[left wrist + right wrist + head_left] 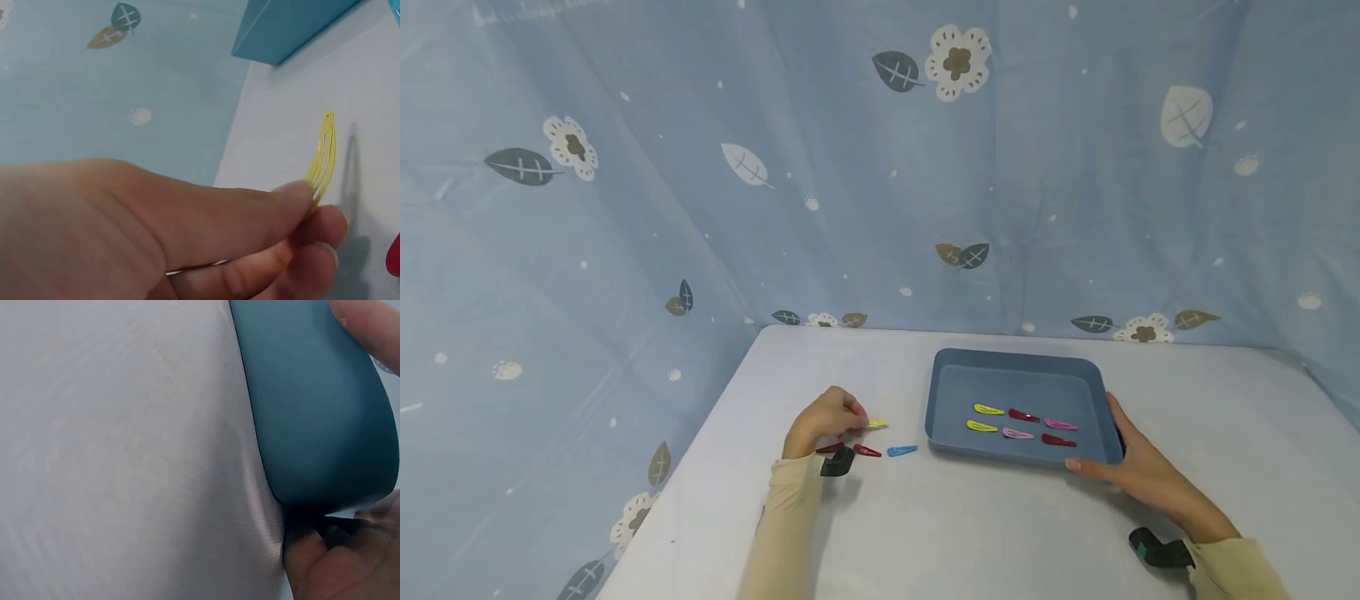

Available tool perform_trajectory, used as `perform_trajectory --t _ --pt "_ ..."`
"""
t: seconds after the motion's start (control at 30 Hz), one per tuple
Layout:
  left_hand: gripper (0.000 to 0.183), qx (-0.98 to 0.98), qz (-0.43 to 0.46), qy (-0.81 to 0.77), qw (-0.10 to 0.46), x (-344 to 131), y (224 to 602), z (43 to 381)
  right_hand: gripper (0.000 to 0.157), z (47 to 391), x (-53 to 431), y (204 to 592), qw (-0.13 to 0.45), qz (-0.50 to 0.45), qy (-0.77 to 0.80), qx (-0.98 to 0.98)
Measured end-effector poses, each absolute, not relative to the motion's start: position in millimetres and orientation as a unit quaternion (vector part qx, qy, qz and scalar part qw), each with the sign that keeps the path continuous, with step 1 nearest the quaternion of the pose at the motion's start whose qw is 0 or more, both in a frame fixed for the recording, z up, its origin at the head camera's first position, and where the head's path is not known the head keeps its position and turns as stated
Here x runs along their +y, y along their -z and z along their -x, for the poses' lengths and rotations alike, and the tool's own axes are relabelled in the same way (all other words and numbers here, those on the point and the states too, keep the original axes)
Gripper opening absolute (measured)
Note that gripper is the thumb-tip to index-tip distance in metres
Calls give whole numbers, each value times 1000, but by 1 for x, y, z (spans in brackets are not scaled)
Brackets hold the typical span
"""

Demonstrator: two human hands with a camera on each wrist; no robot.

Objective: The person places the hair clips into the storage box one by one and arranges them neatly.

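My left hand [829,412] pinches a yellow snap hair clip [325,150] between thumb and fingertips, its narrow end pointing away from the hand. Just in front of that hand, two dark red hair clips and a blue hair clip [902,451] lie on the white table. One of the red clips [867,451] shows fully; the other is partly hidden by the wrist. At the near right corner of a blue-grey tray [1015,379], my right hand [1150,479] grips it, thumb on the near rim and fingers around the right side.
Inside the tray several hair clips lie in two rows: yellow [988,409], dark red [1024,415] and magenta [1061,424] behind, yellow, pink [1018,433] and red in front. A blue patterned curtain [850,167] hangs behind and left of the white table [962,533].
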State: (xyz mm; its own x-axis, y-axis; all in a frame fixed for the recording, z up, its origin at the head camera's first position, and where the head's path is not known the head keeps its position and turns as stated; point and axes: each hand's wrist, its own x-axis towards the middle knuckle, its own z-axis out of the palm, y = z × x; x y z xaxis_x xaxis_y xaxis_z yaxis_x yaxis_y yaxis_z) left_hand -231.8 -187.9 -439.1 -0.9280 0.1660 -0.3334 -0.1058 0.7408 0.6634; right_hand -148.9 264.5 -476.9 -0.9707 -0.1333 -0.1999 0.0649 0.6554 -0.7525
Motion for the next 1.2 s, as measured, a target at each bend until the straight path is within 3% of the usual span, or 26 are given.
perform_trajectory --t 0.57,1.2 --pt "15 869 -43 -463 170 -203 432 233 120 150 261 477 118 25 412 903" --pt "25 806 -75 -566 154 -179 414 234 122 149 261 474 122 8 405 906"
